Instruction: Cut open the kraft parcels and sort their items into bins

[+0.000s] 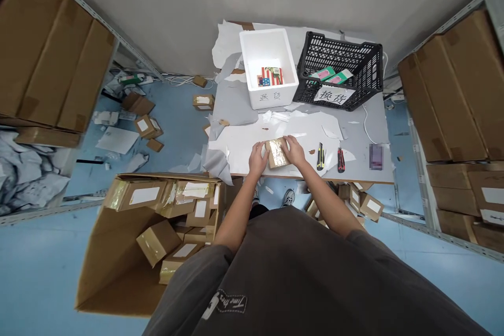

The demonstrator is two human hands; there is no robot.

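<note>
A small brown cardboard box (277, 153) with shiny clear tape across its top is at the front edge of the table. My left hand (259, 159) grips its left side, and my right hand (293, 150) grips its right side, fingers at the upper corner. To the right of my right hand lie a yellow-and-black utility knife (320, 156) and a red-and-black utility knife (340, 160). White paper sheets (244, 139) cover the tabletop under and behind the box.
Behind stand a white foam box (271, 98) with colourful packs and a black plastic crate (340, 55) with green-and-pink boxes. A large open carton (114, 273) of taped parcels is at lower left. Shelves with cartons (444, 100) flank both sides; parcels litter the floor.
</note>
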